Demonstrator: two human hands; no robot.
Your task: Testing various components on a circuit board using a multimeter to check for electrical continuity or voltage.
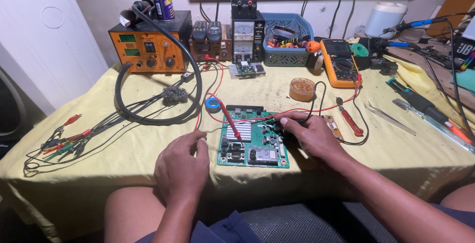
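Head view shows a green circuit board point(254, 139) flat on the yellow table cloth point(123, 144), judged light, stiff and fragile, best held by its bare edges. The right hand point(309, 134) pinches a black probe on it; the left hand point(182, 166) rests loosely curled, empty, beside its left edge. An orange rework station point(148, 47), a yellow multimeter point(339, 61) and a red probe point(231, 120) lying across the board crowd it

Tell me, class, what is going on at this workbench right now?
A person sits at a table with a yellow cloth, working on a green circuit board. The right hand presses a black probe onto the board; the left hand rests on the cloth beside its left edge. A red probe lies across the board. Both leads run back to a yellow multimeter. An orange bench station stands behind.
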